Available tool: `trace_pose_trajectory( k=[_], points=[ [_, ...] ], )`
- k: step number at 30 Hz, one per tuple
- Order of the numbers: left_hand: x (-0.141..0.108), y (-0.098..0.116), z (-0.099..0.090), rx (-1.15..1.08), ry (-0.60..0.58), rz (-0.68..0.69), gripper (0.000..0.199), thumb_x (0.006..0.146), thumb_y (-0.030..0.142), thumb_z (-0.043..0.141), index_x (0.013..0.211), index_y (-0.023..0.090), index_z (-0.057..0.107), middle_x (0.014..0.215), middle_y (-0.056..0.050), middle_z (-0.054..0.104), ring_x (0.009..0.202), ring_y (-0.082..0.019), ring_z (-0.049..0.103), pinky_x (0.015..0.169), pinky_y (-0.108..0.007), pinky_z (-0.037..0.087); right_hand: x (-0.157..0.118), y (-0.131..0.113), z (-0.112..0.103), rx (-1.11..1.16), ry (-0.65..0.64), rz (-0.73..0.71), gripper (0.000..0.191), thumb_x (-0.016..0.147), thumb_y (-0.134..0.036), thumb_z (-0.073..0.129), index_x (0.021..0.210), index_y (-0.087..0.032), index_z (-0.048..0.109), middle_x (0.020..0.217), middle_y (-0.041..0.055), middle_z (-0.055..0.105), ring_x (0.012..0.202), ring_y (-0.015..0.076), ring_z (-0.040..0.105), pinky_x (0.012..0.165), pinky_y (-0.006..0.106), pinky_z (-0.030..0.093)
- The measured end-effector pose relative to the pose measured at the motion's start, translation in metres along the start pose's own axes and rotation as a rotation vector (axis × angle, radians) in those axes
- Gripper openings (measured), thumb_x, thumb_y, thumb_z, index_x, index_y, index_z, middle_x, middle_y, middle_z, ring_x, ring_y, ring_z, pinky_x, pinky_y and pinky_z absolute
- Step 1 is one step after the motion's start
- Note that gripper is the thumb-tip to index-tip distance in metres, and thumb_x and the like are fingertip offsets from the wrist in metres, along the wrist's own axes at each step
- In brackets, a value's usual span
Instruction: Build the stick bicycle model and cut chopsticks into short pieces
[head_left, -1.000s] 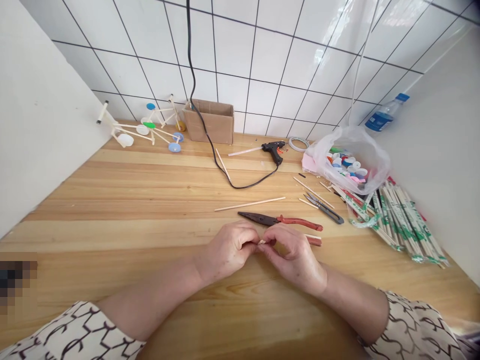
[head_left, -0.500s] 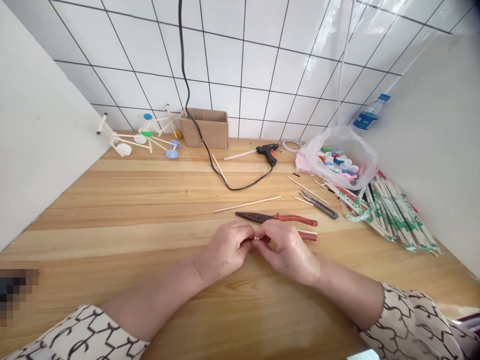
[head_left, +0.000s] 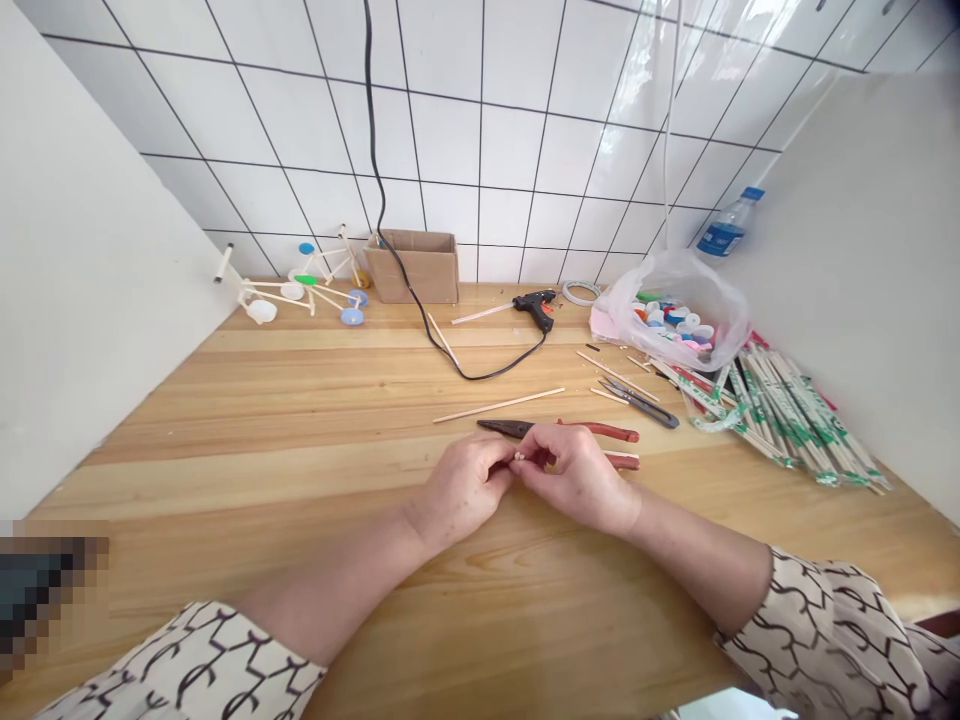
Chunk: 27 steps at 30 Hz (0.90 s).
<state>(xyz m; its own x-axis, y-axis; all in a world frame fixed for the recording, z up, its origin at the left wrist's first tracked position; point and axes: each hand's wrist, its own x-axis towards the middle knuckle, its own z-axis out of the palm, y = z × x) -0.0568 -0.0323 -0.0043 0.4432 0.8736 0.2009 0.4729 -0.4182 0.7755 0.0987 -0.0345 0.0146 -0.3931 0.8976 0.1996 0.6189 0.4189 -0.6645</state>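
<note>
My left hand (head_left: 461,492) and my right hand (head_left: 579,480) meet above the table, thumbs and forefingers pinched together. Between their fingertips show tiny pale pieces (head_left: 519,456), perhaps bits of wooden stick; their full shape is hidden. Just beyond my hands lie red-handled long-nose pliers (head_left: 510,428), partly covered by my right hand. A thin wooden stick (head_left: 499,405) rests past the pliers. To the right are grey thread snips (head_left: 641,402) with loose sticks (head_left: 611,372) beside them.
A black glue gun (head_left: 535,308) trails its cord (head_left: 487,377). Behind stand a cardboard box (head_left: 416,270) and stick models with bottle-cap wheels (head_left: 300,292). On the right are a plastic bag of caps (head_left: 634,290), wrapped chopsticks (head_left: 802,420), a tape roll (head_left: 581,292) and a bottle (head_left: 726,235).
My view has shifted slightly. Both hands stay pinched together at the small pieces, with only a slight shift of the fingers. The tools and sticks lie as before.
</note>
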Motion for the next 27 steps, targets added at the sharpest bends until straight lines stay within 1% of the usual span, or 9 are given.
trace_pose_trajectory(
  k=[4,6,9,13,15,17,21,24,27],
  points=[
    [0.001,0.001,0.001,-0.123,0.029,-0.056,0.014,0.073,0.009,0.054,0.074,0.015,0.066,0.076,-0.004,0.067,0.075,-0.018,0.06,0.07,-0.028,0.045,0.003,0.001,-0.003,0.102,-0.008,0.13,0.008,0.072,-0.016,0.057,0.065,-0.015,0.059,0.053,-0.0033,0.053,0.046,0.0071,0.045,0.041,0.017,0.03],
    [0.002,0.002,0.0,-0.211,0.018,-0.085,0.013,0.075,0.014,0.055,0.077,0.015,0.067,0.077,-0.004,0.068,0.076,-0.018,0.061,0.072,-0.027,0.045,0.005,0.002,-0.007,0.199,-0.015,0.195,0.01,0.072,-0.021,0.058,0.065,-0.014,0.059,0.052,-0.0033,0.053,0.045,0.0066,0.042,0.04,0.017,0.028],
    [0.004,0.004,-0.005,-0.299,-0.01,-0.128,0.018,0.08,0.02,0.051,0.077,0.014,0.068,0.077,-0.003,0.068,0.077,-0.017,0.061,0.072,-0.026,0.045,0.008,0.007,-0.013,0.3,-0.01,0.249,0.017,0.072,-0.03,0.06,0.065,-0.014,0.057,0.052,-0.0034,0.052,0.043,0.0059,0.038,0.039,0.017,0.026],
    [0.007,0.005,-0.009,-0.371,-0.042,-0.191,0.016,0.078,0.02,0.054,0.077,0.014,0.069,0.076,-0.002,0.069,0.075,-0.016,0.061,0.071,-0.024,0.046,0.007,0.012,-0.016,0.261,-0.002,0.266,0.018,0.072,-0.032,0.06,0.067,-0.014,0.057,0.057,-0.0024,0.054,0.044,0.0058,0.038,0.04,0.018,0.028],
    [0.007,0.003,-0.009,-0.391,-0.046,-0.196,0.013,0.074,0.02,0.06,0.08,0.015,0.07,0.078,-0.002,0.07,0.076,-0.017,0.062,0.071,-0.024,0.047,0.006,0.01,-0.014,0.188,-0.012,0.258,0.015,0.072,-0.029,0.059,0.069,-0.015,0.058,0.056,-0.0026,0.055,0.044,0.0063,0.041,0.04,0.017,0.028],
    [0.007,0.001,-0.007,-0.382,-0.044,-0.164,0.013,0.072,0.02,0.063,0.081,0.015,0.07,0.081,-0.002,0.071,0.077,-0.017,0.063,0.072,-0.024,0.047,0.004,0.008,-0.012,0.1,-0.03,0.22,0.011,0.074,-0.025,0.058,0.069,-0.015,0.059,0.054,-0.0031,0.054,0.043,0.0064,0.042,0.039,0.017,0.028],
    [0.008,-0.001,-0.006,-0.315,-0.052,-0.125,0.015,0.071,0.014,0.063,0.083,0.016,0.071,0.081,-0.003,0.07,0.077,-0.017,0.063,0.071,-0.024,0.047,0.001,0.003,-0.008,-0.055,-0.035,0.067,0.007,0.073,-0.015,0.055,0.068,-0.016,0.06,0.057,-0.0018,0.058,0.048,0.008,0.048,0.046,0.018,0.035],
    [0.008,-0.001,-0.007,-0.295,-0.061,-0.14,0.016,0.071,0.015,0.063,0.085,0.015,0.072,0.08,-0.004,0.07,0.075,-0.017,0.063,0.068,-0.024,0.047,0.0,0.002,-0.007,-0.102,-0.025,-0.008,0.007,0.073,-0.013,0.055,0.068,-0.016,0.059,0.06,0.0,0.06,0.055,0.0108,0.053,0.052,0.021,0.039],
    [0.007,0.001,-0.005,-0.339,-0.051,-0.175,0.017,0.072,0.019,0.064,0.087,0.015,0.071,0.081,-0.004,0.071,0.076,-0.018,0.064,0.068,-0.025,0.048,-0.001,0.002,-0.007,-0.092,-0.023,-0.02,0.007,0.072,-0.012,0.055,0.069,-0.016,0.06,0.061,0.0002,0.061,0.056,0.0112,0.054,0.053,0.021,0.04]
  ],
)
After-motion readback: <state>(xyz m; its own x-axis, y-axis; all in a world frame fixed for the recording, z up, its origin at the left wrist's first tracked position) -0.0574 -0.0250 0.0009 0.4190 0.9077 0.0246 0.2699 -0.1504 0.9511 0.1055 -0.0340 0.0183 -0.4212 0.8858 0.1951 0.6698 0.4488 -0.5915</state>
